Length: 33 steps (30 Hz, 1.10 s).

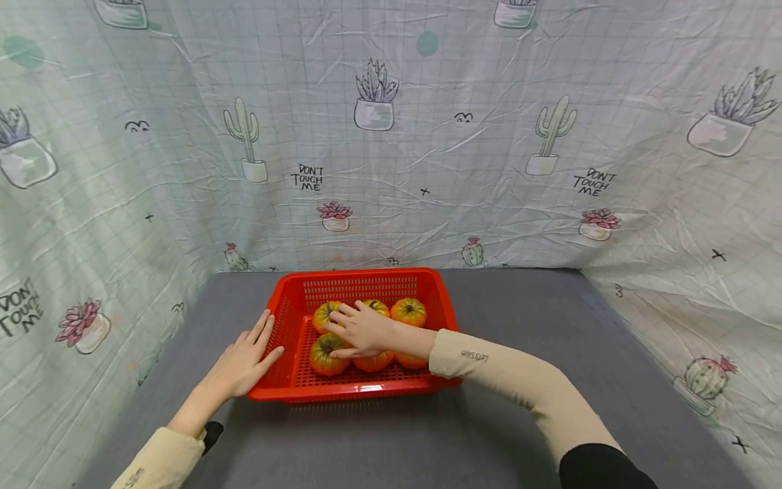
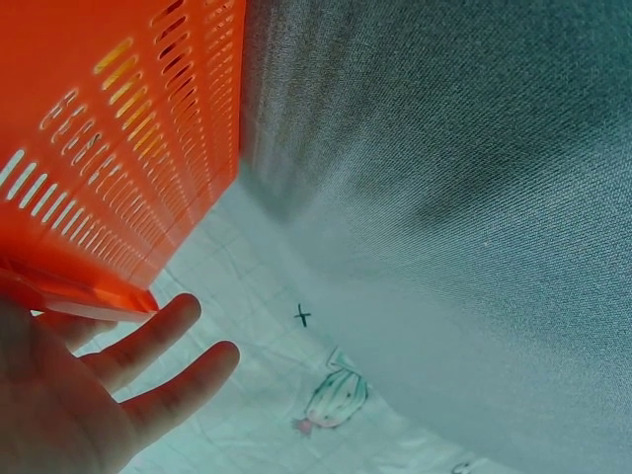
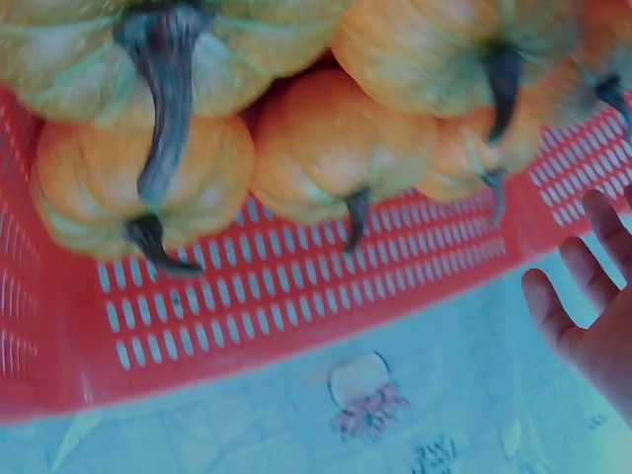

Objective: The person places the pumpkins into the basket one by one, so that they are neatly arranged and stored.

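Observation:
Several small orange and green pumpkins (image 1: 408, 311) with dark stems sit in rows inside a red plastic basket (image 1: 360, 392). My right hand (image 1: 366, 331) hovers over the left part of the group, fingers spread, near the front-left pumpkin (image 1: 325, 358). In the right wrist view the right hand (image 3: 597, 321) holds nothing, and a gap separates its fingers from the pumpkins. Against the basket's left rim rests my left hand (image 1: 241, 363), its fingers extended. The left wrist view shows that hand (image 2: 79, 395) beside the rim, fingers apart and not curled round it.
The basket stands on a grey tabletop (image 1: 513, 312). A pale cloth (image 1: 427, 149) printed with cacti and lettering hangs behind the table and along both sides. The right forearm in a beige sleeve (image 1: 507, 370) crosses the basket's right edge.

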Each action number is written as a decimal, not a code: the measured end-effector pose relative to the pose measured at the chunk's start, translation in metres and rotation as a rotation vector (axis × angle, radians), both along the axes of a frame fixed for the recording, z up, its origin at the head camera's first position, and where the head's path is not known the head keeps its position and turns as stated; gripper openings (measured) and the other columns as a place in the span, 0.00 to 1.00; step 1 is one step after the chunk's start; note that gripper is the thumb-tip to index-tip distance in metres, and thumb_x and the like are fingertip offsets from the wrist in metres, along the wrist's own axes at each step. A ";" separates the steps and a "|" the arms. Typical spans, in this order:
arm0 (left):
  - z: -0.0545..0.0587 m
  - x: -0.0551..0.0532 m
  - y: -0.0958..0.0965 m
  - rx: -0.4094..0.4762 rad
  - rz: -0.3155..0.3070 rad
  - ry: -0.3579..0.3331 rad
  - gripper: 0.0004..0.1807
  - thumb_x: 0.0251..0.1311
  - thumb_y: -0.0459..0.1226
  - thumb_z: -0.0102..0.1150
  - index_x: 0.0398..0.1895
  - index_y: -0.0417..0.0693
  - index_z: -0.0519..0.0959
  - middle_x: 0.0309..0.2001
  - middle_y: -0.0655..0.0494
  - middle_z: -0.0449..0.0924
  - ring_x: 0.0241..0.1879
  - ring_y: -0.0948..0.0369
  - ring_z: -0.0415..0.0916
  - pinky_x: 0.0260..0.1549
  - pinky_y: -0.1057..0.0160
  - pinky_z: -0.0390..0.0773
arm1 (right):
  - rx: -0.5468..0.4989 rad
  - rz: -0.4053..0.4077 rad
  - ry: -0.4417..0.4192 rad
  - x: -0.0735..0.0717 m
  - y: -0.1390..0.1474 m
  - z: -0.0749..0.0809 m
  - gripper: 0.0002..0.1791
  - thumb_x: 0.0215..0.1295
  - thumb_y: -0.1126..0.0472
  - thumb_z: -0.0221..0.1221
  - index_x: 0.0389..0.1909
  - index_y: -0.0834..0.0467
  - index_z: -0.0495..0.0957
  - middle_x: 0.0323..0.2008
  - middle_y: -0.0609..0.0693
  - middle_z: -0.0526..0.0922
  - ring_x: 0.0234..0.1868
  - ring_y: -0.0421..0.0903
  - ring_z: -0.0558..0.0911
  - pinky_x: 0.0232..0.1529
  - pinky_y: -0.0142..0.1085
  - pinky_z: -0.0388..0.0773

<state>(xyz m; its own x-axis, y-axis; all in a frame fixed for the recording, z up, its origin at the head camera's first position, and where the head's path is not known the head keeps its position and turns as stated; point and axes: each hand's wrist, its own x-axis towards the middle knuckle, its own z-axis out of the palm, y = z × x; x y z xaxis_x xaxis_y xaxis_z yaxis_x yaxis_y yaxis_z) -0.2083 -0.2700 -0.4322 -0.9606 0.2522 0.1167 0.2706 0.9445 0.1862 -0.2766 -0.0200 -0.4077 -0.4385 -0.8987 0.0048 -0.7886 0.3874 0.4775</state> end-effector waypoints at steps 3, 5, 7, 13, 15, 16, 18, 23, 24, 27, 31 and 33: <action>0.000 0.000 -0.001 0.002 0.000 0.003 0.41 0.63 0.58 0.33 0.68 0.38 0.45 0.70 0.43 0.40 0.58 0.38 0.57 0.46 0.39 0.64 | -0.003 0.005 -0.009 0.006 0.005 0.011 0.32 0.63 0.34 0.33 0.61 0.46 0.60 0.56 0.45 0.66 0.53 0.44 0.65 0.46 0.38 0.66; 0.000 0.001 -0.001 0.008 -0.001 0.005 0.40 0.63 0.57 0.33 0.68 0.38 0.45 0.70 0.43 0.40 0.58 0.38 0.57 0.46 0.39 0.64 | -0.011 0.009 -0.017 0.010 0.008 0.018 0.32 0.63 0.34 0.33 0.62 0.46 0.60 0.56 0.45 0.66 0.53 0.44 0.65 0.46 0.39 0.67; 0.000 0.001 -0.001 0.015 0.000 0.007 0.40 0.63 0.57 0.34 0.68 0.38 0.46 0.70 0.43 0.40 0.58 0.38 0.56 0.46 0.39 0.64 | -0.019 0.009 -0.029 0.014 0.012 0.024 0.32 0.63 0.34 0.34 0.63 0.45 0.60 0.57 0.45 0.67 0.54 0.44 0.65 0.48 0.40 0.67; 0.001 0.002 -0.001 0.031 0.000 0.005 0.40 0.63 0.57 0.34 0.68 0.38 0.47 0.70 0.43 0.41 0.59 0.38 0.55 0.48 0.38 0.63 | -0.035 0.006 -0.079 0.023 0.029 0.037 0.31 0.64 0.36 0.36 0.64 0.45 0.59 0.56 0.45 0.68 0.56 0.45 0.65 0.49 0.41 0.67; 0.001 0.002 -0.001 0.043 0.000 0.004 0.40 0.63 0.57 0.34 0.68 0.38 0.47 0.70 0.43 0.41 0.59 0.37 0.55 0.48 0.38 0.62 | -0.054 0.006 -0.099 0.024 0.037 0.040 0.30 0.64 0.36 0.36 0.63 0.46 0.60 0.56 0.45 0.68 0.55 0.45 0.65 0.48 0.41 0.67; 0.000 0.002 -0.001 0.050 -0.001 0.002 0.39 0.63 0.57 0.33 0.68 0.39 0.46 0.70 0.43 0.41 0.60 0.37 0.55 0.49 0.38 0.61 | -0.064 0.002 -0.112 0.025 0.041 0.041 0.30 0.64 0.37 0.37 0.63 0.46 0.60 0.56 0.45 0.68 0.55 0.45 0.65 0.49 0.41 0.66; 0.000 0.002 -0.002 0.070 -0.003 -0.002 0.39 0.64 0.55 0.34 0.68 0.39 0.46 0.70 0.43 0.41 0.60 0.35 0.54 0.50 0.37 0.60 | -0.084 -0.011 -0.135 0.026 0.049 0.043 0.30 0.64 0.37 0.37 0.63 0.46 0.60 0.56 0.45 0.68 0.55 0.45 0.64 0.49 0.41 0.66; -0.002 0.002 -0.002 0.131 -0.011 0.001 0.36 0.64 0.51 0.37 0.68 0.39 0.47 0.70 0.42 0.41 0.61 0.33 0.51 0.52 0.37 0.58 | -0.128 -0.047 -0.168 0.026 0.072 0.042 0.28 0.64 0.39 0.39 0.62 0.45 0.61 0.57 0.46 0.68 0.55 0.46 0.64 0.49 0.43 0.66; -0.002 0.002 -0.003 0.144 -0.013 0.003 0.35 0.64 0.50 0.38 0.68 0.40 0.47 0.70 0.42 0.42 0.61 0.33 0.51 0.53 0.37 0.57 | -0.133 -0.049 -0.163 0.026 0.077 0.041 0.28 0.64 0.39 0.40 0.62 0.45 0.62 0.57 0.47 0.68 0.55 0.46 0.65 0.48 0.43 0.66; -0.003 0.002 -0.004 0.176 -0.016 0.010 0.34 0.64 0.48 0.39 0.68 0.40 0.48 0.70 0.42 0.43 0.61 0.34 0.51 0.54 0.37 0.57 | -0.135 -0.055 -0.145 0.026 0.092 0.037 0.28 0.64 0.39 0.40 0.62 0.47 0.63 0.56 0.47 0.69 0.55 0.46 0.65 0.49 0.43 0.66; -0.002 0.002 -0.004 0.215 -0.023 0.024 0.33 0.64 0.47 0.40 0.68 0.40 0.49 0.69 0.42 0.45 0.61 0.38 0.52 0.54 0.39 0.58 | -0.140 -0.074 -0.163 0.025 0.110 0.030 0.28 0.64 0.39 0.40 0.62 0.47 0.62 0.56 0.47 0.69 0.56 0.47 0.64 0.51 0.44 0.65; -0.002 0.002 -0.005 0.230 -0.027 0.029 0.33 0.64 0.47 0.41 0.68 0.40 0.50 0.69 0.42 0.46 0.61 0.39 0.53 0.53 0.39 0.59 | -0.156 -0.087 -0.181 0.026 0.118 0.026 0.28 0.64 0.41 0.42 0.62 0.48 0.62 0.56 0.48 0.69 0.57 0.48 0.64 0.51 0.45 0.64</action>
<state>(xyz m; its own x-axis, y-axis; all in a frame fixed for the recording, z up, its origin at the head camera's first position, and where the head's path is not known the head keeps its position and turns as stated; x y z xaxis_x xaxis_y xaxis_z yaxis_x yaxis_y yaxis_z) -0.2063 -0.2747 -0.4342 -0.9493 0.2415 0.2014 0.3037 0.8704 0.3876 -0.2509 0.0985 -0.3813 -0.5206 -0.8520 0.0546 -0.8164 0.5155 0.2604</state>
